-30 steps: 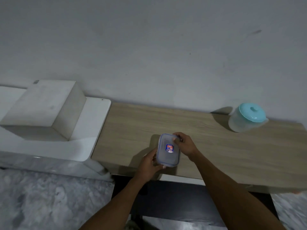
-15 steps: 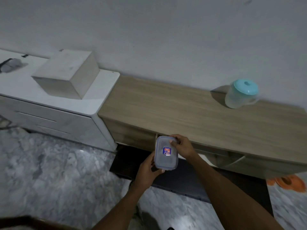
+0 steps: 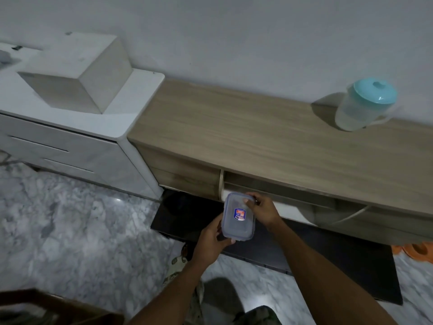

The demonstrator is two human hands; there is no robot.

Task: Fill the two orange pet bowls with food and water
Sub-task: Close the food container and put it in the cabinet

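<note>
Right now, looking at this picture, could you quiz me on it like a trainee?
1. The jug has a lid of what colour?
2. True or false: the jug lies on its side.
3. How many hands grip the clear container: A none, B one, C two?
Key: 1 turquoise; 2 false, it stands upright on the wooden cabinet; 3 C, left hand and right hand.

Partly seen
The orange bowl (image 3: 420, 250) is cut by the right edge; the label (image 3: 239, 214) on the container (image 3: 236, 229) is too small to read.
</note>
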